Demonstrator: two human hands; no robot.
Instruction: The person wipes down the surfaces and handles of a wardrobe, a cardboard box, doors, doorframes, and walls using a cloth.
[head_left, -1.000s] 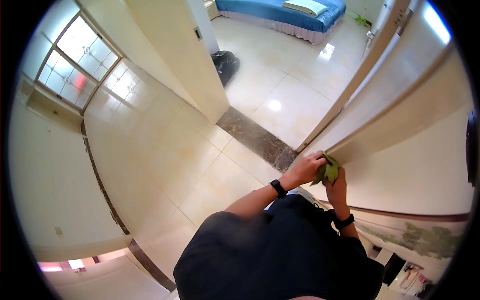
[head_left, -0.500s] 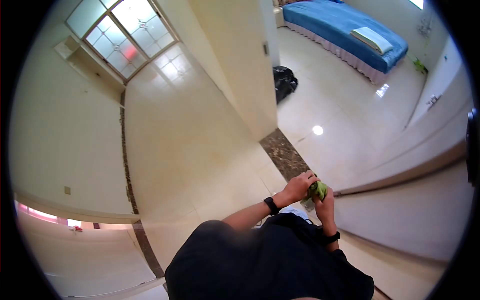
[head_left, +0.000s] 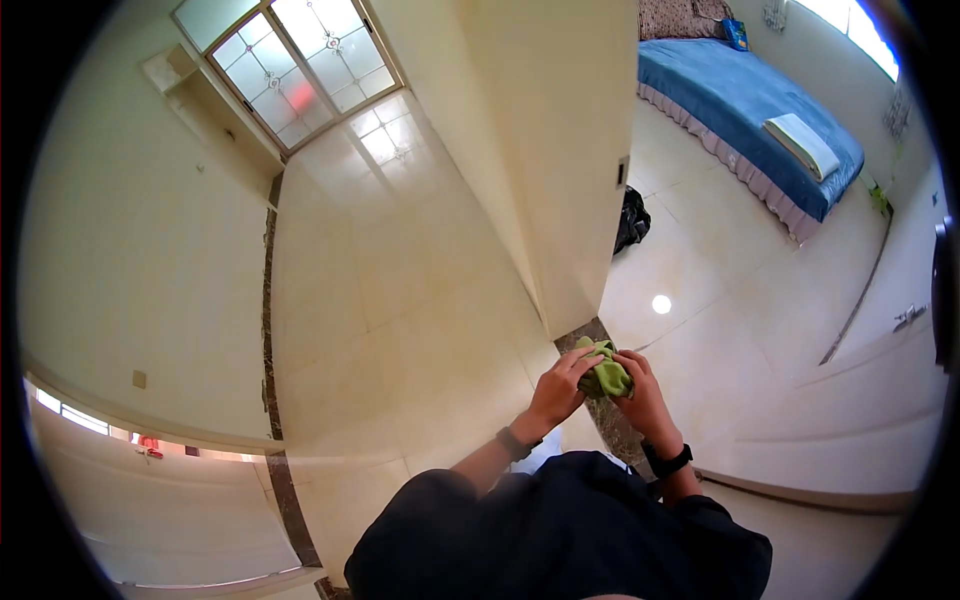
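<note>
A crumpled green cloth [head_left: 608, 376] is held in front of my body, above the dark marble threshold [head_left: 612, 428]. My left hand [head_left: 560, 388] grips it from the left, with the fingers curled over its edge. On the opposite side, my right hand [head_left: 643, 393] has its fingers closed on the cloth's right part. Both wrists carry dark bands. The fingertips are partly hidden in the folds.
A door frame wall [head_left: 575, 200] stands ahead. Beyond it on the right are a black plastic bag [head_left: 632, 220] and a bed with a blue cover [head_left: 720, 95]. An open white door [head_left: 830, 430] lies to my right. Glazed doors [head_left: 300, 70] close the corridor's far end.
My view has shifted, so the bed and doorway sit further right and lower. The cloth has been turned and bunched differently between my hands, showing more of its green surface.
</note>
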